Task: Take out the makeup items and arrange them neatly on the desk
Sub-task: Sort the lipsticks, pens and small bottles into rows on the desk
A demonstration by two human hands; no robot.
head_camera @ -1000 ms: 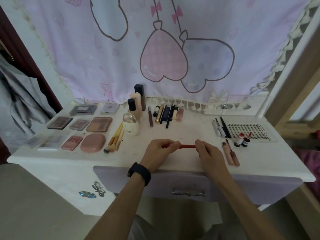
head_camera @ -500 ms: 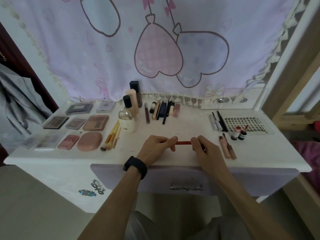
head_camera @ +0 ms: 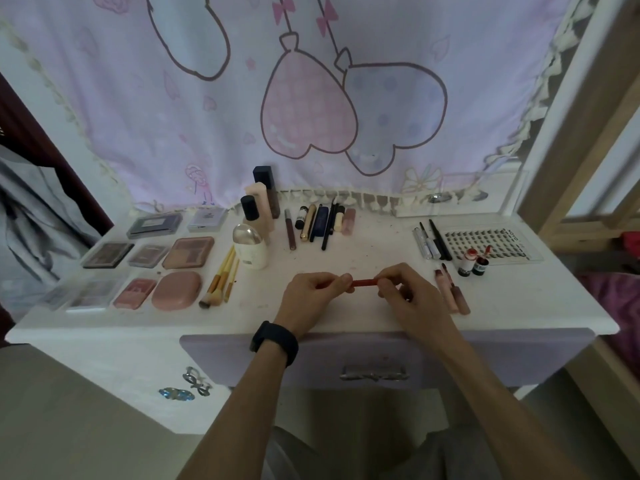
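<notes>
Two hands, left hand (head_camera: 313, 294), right hand (head_camera: 408, 296), pinching red pencil (head_camera: 363, 282) ends

Desk (head_camera: 346, 244) – matt white, scuffed; curtain (head_camera: 242, 98) – thin printed cloth.

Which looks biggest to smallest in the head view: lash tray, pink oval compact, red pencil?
1. lash tray
2. pink oval compact
3. red pencil, though the left hand and right hand hide its ends
</notes>
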